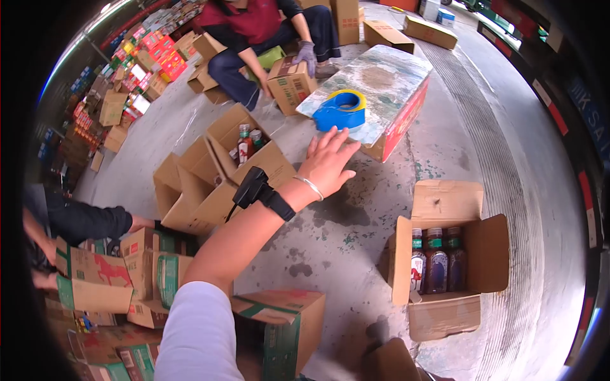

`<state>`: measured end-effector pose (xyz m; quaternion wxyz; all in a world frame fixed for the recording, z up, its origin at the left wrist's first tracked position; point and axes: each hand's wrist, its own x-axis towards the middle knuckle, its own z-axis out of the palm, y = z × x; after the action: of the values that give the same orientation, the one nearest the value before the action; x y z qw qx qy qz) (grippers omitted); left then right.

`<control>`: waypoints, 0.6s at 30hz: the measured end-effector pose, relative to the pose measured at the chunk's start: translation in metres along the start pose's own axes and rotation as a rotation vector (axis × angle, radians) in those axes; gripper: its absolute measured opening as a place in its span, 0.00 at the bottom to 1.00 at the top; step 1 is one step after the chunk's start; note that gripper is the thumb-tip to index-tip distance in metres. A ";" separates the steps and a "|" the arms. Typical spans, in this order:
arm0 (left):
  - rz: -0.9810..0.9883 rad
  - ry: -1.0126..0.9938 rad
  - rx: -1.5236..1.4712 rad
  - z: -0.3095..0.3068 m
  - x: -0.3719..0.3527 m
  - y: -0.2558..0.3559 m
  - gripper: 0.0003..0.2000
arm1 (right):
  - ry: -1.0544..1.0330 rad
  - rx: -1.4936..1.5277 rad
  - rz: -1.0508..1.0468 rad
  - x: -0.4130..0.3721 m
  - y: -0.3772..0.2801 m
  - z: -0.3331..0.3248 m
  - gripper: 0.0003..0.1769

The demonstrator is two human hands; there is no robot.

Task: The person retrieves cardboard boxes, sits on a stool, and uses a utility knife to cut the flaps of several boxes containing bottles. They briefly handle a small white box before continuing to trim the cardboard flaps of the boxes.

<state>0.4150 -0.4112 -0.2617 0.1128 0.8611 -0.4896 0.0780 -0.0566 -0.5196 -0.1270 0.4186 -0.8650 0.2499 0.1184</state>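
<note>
Hovering spread and empty, the left hand (pixel 327 159) flanks a tape dispenser (pixel 333 118), beyond a horse-printed carton (pixel 101 268).

One view, worn on the head. Camera looked forward and down past a pale sleeve (pixel 198 336), nearest the lens at the bottom edge. Left hand (pixel 329 160) sat near mid-frame, farther off; floor (pixel 356 260) spread beneath. A seated person (pixel 251 32) was farther still, cropped by the top edge. Field was wide: lines bowed, corners dark.
</note>
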 end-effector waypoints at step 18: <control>-0.196 0.081 -0.131 -0.158 -0.469 0.176 0.15 | -0.193 0.005 -0.638 -0.077 -0.078 0.100 0.07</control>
<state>0.0218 -0.0686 -0.2034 0.1955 0.8919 -0.4020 0.0691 -0.0797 -0.3747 -0.1052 0.4585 -0.8834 -0.0740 0.0623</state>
